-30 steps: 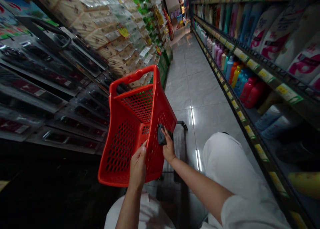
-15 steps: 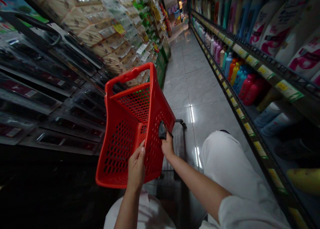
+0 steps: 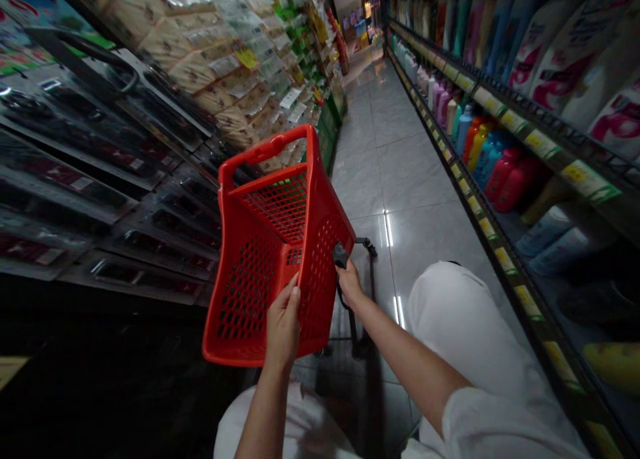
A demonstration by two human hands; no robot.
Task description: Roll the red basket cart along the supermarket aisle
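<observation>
A red plastic shopping basket point(image 3: 265, 252) with perforated walls stands tilted in front of me on a dark wheeled frame point(image 3: 367, 245). My left hand point(image 3: 284, 322) is closed over its near rim, thumb on the outer side and fingers reaching inside. No goods show inside the basket. Just right of the basket's outer side wall, my right hand point(image 3: 350, 282) is closed on a small dark grey object point(image 3: 341, 255). A thin black loop hangs below that hand. The object's exact kind is not clear, and the fingers hide part of it.
Packaged goods point(image 3: 165, 239) on a display rise close on the left, with stacked tan packs point(image 3: 200, 65) beyond. Shelves of bottles point(image 3: 505, 172) line the right side. A grey tiled aisle point(image 3: 400, 159) runs ahead, and my white-clad knee point(image 3: 450, 312) is bent at right.
The right hand with the dark grey object has come away from the basket's side wall, and the black loop now hangs down. The left hand keeps its grip on the rim. The view has shifted slightly.
</observation>
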